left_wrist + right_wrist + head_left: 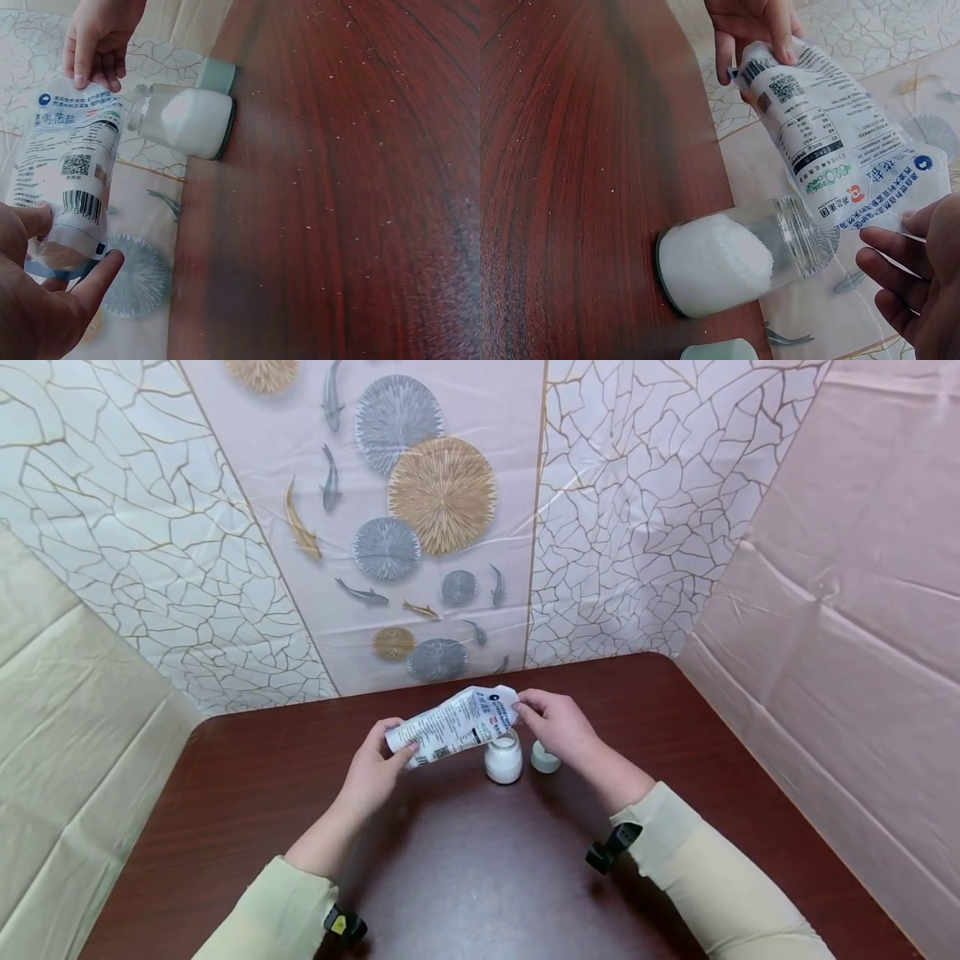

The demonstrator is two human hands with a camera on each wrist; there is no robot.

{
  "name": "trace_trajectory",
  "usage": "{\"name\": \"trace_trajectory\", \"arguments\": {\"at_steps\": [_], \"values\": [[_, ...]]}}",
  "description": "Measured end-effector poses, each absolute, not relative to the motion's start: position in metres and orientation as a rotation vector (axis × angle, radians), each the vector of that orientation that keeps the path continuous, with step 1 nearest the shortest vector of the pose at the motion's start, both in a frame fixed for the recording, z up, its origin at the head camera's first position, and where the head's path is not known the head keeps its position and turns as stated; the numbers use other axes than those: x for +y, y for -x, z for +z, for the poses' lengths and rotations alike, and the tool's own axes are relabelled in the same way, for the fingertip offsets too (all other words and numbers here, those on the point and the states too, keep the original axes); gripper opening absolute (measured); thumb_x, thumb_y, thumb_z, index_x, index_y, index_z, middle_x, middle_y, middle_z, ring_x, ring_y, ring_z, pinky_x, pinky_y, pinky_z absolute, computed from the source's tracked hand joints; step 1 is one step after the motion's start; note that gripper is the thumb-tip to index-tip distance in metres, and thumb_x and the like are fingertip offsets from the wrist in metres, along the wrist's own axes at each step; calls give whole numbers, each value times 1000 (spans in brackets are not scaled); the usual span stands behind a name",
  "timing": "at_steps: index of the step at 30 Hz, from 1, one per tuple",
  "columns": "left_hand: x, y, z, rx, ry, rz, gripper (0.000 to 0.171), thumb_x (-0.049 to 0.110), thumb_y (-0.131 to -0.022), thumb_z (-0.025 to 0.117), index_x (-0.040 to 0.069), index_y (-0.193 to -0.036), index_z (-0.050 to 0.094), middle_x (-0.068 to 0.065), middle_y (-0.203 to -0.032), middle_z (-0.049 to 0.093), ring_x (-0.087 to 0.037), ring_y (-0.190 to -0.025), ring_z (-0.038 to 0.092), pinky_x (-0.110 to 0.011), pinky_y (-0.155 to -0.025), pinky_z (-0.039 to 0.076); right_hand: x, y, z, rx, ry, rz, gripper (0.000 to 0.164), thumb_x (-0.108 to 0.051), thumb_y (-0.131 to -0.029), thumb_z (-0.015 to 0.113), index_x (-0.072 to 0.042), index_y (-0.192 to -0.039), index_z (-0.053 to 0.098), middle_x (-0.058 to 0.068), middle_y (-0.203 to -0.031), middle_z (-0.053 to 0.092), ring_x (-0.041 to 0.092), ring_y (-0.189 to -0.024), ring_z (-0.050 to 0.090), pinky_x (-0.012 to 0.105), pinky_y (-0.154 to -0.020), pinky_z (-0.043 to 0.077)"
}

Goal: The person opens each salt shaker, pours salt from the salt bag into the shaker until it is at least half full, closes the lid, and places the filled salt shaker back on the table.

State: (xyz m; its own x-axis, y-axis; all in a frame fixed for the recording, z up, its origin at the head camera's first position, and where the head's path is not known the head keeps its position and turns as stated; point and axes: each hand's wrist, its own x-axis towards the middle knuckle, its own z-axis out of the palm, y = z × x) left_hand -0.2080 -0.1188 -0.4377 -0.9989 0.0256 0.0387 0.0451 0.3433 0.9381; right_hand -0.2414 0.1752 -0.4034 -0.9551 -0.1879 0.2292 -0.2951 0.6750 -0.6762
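A white printed salt bag (450, 727) is held slantwise between both hands, above and beside a small glass jar (503, 758). My left hand (375, 768) grips the bag's bottom end, thumb on the printed face. At the other end, by the top corner, the thumb and fingers of my right hand (555, 722) pinch the bag's edge. In the right wrist view the jar (720, 266) stands lidless, a slanted heap of white salt (709, 262) filling much of it. The bag's top edge lies close to the jar's mouth; whether they touch I cannot tell.
A pale green lid (545, 758) lies on the dark red-brown table (480, 860), just right of the jar. White grains are scattered over the tabletop in the left wrist view. Patterned sheeting (420, 610) rises behind the table's back edge, with plain cloth at both sides.
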Motion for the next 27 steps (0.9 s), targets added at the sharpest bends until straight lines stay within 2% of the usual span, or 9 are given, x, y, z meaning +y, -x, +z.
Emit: {"name": "trace_trajectory", "arguments": {"at_steps": [6, 13, 20, 27], "values": [[-121, 208, -443, -2608, 69, -1659, 36, 15, -95, 68, 15, -127, 53, -10, -108, 64, -19, -90, 62, -28, -71, 52, 172, 241, -398, -2735, -446, 1056, 16, -22, -100, 60, -14, -108, 71, 0, -95, 70, 18, -82, 60, 36, -73, 48], [-124, 209, -446, -2660, 63, -1537, 34, 17, -94, 70, 11, -124, 57, -9, -111, 59, -21, -92, 60, -30, -73, 51, 166, 242, -390, -2741, -497, 1011, 16, -24, -100, 60, -15, -108, 72, 1, -95, 70, 17, -78, 58, 35, -70, 47], [-128, 207, -446, -2702, 1, -1486, 33, 21, -92, 72, 15, -123, 60, -6, -106, 65, -21, -90, 61, -30, -71, 50, 157, 245, -380, -2734, -562, 939, 15, -24, -99, 62, -17, -108, 73, -4, -94, 70, 17, -78, 57, 35, -71, 46], [-134, 208, -453, -2745, 14, -1401, 33, 23, -91, 73, 13, -121, 62, -5, -109, 67, -22, -94, 59, -35, -80, 47, 144, 246, -368, -2761, -605, 861, 15, -26, -99, 63, -20, -108, 74, -5, -93, 70, 15, -81, 58, 35, -74, 47]]}}
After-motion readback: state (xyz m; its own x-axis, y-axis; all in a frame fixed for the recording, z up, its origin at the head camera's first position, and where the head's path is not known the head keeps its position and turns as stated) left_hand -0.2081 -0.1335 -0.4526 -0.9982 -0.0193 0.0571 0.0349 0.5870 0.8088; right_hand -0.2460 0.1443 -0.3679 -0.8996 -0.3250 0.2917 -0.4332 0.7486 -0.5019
